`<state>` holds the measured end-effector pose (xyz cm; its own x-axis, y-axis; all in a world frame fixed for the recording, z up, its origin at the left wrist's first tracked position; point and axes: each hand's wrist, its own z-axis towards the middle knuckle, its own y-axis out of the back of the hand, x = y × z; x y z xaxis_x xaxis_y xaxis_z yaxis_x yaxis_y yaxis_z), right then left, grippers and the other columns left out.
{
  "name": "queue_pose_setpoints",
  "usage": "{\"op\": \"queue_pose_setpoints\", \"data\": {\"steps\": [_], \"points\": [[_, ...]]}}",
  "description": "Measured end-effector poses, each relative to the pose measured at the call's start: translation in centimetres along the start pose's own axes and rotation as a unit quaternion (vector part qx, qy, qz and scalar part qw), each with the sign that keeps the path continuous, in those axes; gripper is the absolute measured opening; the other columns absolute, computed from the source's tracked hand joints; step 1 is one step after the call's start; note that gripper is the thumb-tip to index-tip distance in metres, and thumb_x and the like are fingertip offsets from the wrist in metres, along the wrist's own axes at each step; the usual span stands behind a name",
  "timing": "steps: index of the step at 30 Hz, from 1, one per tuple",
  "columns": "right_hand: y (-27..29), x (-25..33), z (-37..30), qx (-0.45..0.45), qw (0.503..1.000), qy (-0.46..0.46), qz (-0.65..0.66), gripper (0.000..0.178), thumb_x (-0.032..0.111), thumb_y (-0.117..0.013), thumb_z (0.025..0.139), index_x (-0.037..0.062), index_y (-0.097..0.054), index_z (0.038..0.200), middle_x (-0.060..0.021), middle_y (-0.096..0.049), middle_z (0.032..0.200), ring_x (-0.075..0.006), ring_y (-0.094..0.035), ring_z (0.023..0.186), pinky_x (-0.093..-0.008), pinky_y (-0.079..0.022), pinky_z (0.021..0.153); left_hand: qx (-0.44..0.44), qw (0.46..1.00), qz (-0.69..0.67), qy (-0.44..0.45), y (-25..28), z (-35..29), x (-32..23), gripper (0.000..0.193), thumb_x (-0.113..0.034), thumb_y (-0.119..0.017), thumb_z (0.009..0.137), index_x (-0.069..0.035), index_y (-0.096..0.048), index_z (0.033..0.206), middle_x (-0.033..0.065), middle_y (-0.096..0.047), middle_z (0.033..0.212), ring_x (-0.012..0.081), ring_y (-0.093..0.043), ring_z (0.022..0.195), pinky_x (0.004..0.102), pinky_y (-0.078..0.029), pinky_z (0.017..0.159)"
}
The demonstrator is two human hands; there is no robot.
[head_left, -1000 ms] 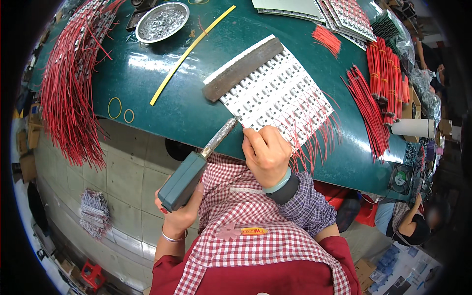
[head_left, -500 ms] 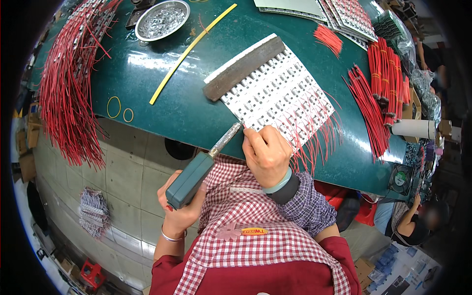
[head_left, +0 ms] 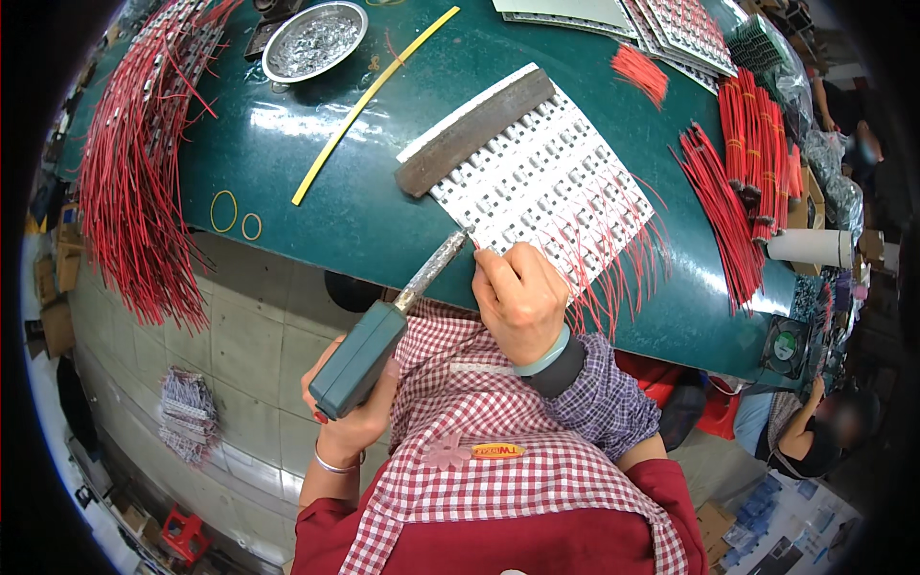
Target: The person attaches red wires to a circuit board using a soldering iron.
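My left hand point(head_left: 362, 414) is closed round the green handle of a soldering iron point(head_left: 360, 360), whose metal barrel slants up to the near left corner of a white circuit board panel point(head_left: 522, 196). There the tip lies very close to the board's edge; contact is too fine to tell. My right hand point(head_left: 522, 299) is closed in a pinch at the same corner, with the end of a thin red wire point(head_left: 476, 245) showing at its fingertips. Rows of small parts cover the panel, and several red wires point(head_left: 613, 287) hang from its right side. A dark bar point(head_left: 474, 136) lies across its far edge.
A bowl of metal bits point(head_left: 314, 43), a yellow strip point(head_left: 374, 105) and rubber bands point(head_left: 223, 211) lie on the green table. Wired boards point(head_left: 144, 182) hang over its left side. Red wire bundles point(head_left: 724, 220) and stacked panels point(head_left: 671, 34) are at right. Another person point(head_left: 824, 431) sits at far right.
The soldering iron has drawn back slightly down and to the left with my left hand. My right hand and the panel have stayed almost still.
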<state>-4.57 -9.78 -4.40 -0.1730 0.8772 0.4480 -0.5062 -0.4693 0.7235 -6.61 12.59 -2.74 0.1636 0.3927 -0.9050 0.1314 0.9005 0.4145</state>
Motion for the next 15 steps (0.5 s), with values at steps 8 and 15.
{"op": "queue_pose_setpoints", "data": {"steps": [8,15], "points": [[0.2,0.0,0.3,-0.001,1.0,0.0,0.019,0.023,-0.008,-0.072,0.068,0.0019,-0.067,0.088,-0.0088,-0.052,0.072,-0.0252,-0.056,0.065,-0.0366,-0.044,0.055,-0.005,0.998,-0.041,0.046,-0.1,0.3,-0.7,0.019,0.006,-0.072,0.07,0.007,-0.069,0.088,0.0142,-0.069,0.082,0.0218,-0.068,0.067,0.0291,-0.054,0.063],[1.4,-0.9,0.9,0.005,0.999,-0.026,0.034,0.021,-0.007,-0.071,0.072,-0.0004,-0.067,0.091,-0.0099,-0.057,0.079,-0.027,-0.057,0.071,-0.0381,-0.047,0.061,0.002,0.999,-0.031,0.025,-0.2,0.3,-0.3,0.018,0.005,-0.073,0.07,0.006,-0.069,0.087,0.013,-0.069,0.082,0.0209,-0.067,0.067,0.0282,-0.053,0.063]]}}
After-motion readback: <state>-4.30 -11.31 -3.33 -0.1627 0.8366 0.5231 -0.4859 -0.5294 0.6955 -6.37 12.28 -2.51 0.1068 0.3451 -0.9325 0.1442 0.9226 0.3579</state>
